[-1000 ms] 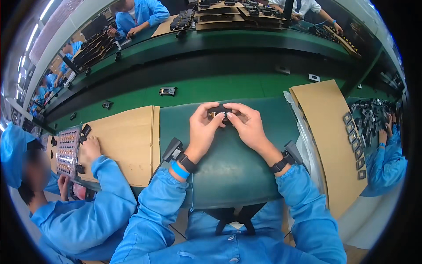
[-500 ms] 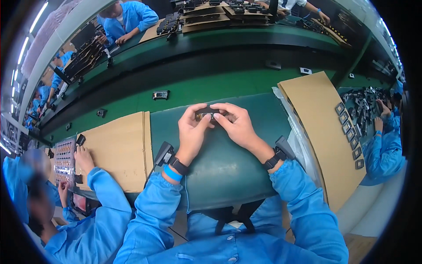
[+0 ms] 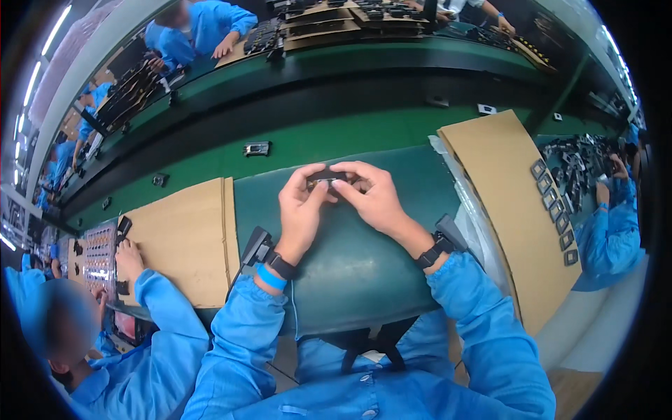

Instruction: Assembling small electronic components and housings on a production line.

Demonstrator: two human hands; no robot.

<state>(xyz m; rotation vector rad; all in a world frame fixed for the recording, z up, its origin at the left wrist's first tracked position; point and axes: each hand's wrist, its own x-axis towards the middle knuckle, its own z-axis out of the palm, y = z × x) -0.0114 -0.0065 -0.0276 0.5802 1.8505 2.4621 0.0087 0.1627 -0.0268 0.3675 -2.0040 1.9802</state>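
Over the far part of the dark green work mat [image 3: 364,273], both my hands meet around a small dark electronic part [image 3: 320,176]. My left hand [image 3: 300,204] grips its left side, thumb on the near face and fingers curled behind. My right hand [image 3: 373,199] pinches the right side in the same way, the two thumb tips almost touching. A bright strip shows on the part by the thumbs; my fingers hide most of the rest, so its exact kind cannot be made out.
Left lies a cardboard sheet [image 3: 178,245], where a co-worker's hand [image 3: 129,260] touches a black part beside a clear tray [image 3: 100,253]. A cardboard board [image 3: 500,182] on the right bears several black square frames [image 3: 549,194]. Beyond the mat, a green conveyor belt [image 3: 315,136] carries a device [image 3: 257,148].
My hands have shifted very slightly left, and the part has tilted so less of its near face shows. The co-worker at left has moved a hand up to a black part.
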